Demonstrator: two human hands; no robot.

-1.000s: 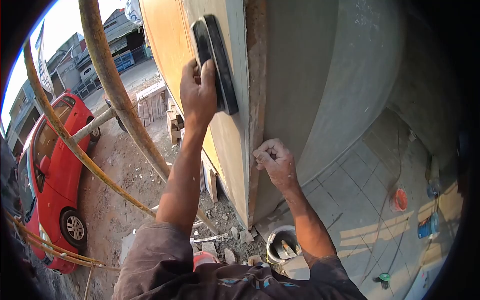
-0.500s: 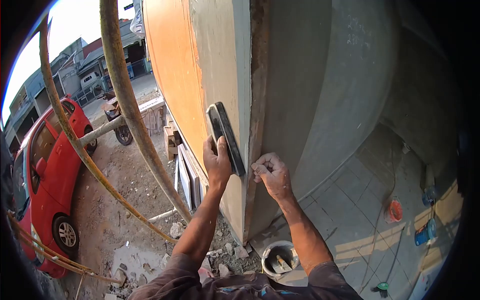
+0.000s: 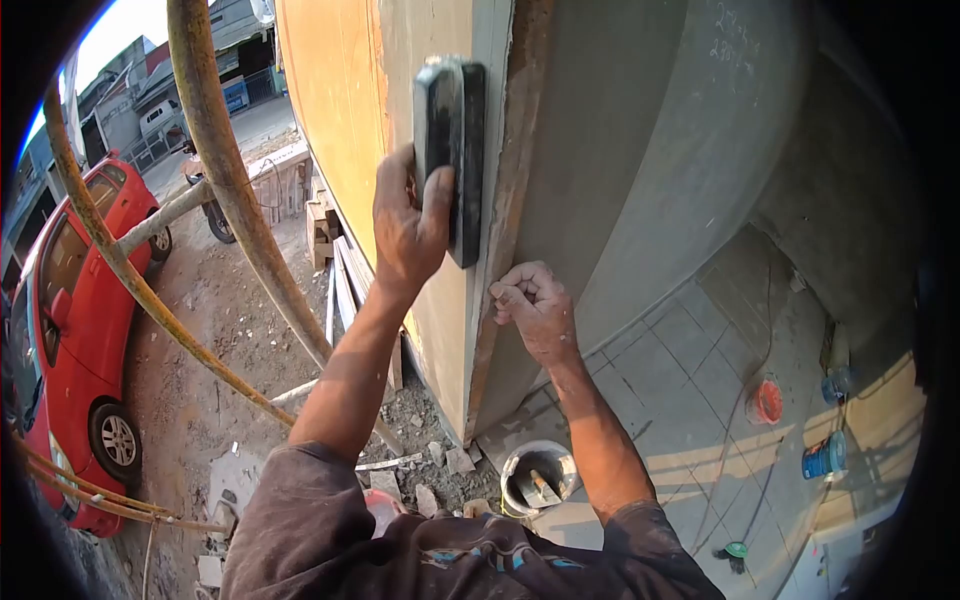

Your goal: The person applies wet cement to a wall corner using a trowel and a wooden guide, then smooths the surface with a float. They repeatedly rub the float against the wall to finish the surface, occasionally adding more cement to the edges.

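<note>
My left hand [image 3: 410, 220] grips a long black float [image 3: 468, 165], held upright against the grey plastered strip [image 3: 436, 35] beside the wall's corner. A rough brown strip [image 3: 512, 150] runs down that corner, on the right of the float. Lower down, my right hand [image 3: 537, 305] is closed at the edge of this strip, its fingers curled in and dusted with plaster. Whether it pinches anything small is hidden. Left of the grey plaster the wall is orange [image 3: 335, 90].
Rusty scaffold pipes [image 3: 225, 160] curve down on the left, with a red car [image 3: 85, 330] beyond. Below are a bucket [image 3: 562, 462] with a trowel [image 3: 543, 487] in it and rubble [image 3: 425, 500]. On the tiled floor stand a red container [image 3: 765, 402] and a blue one [image 3: 825, 457].
My left hand has moved the float up along the wall and turned it closer to vertical. The right hand stays closed by the corner, slightly higher in view. The view has shifted a little.
</note>
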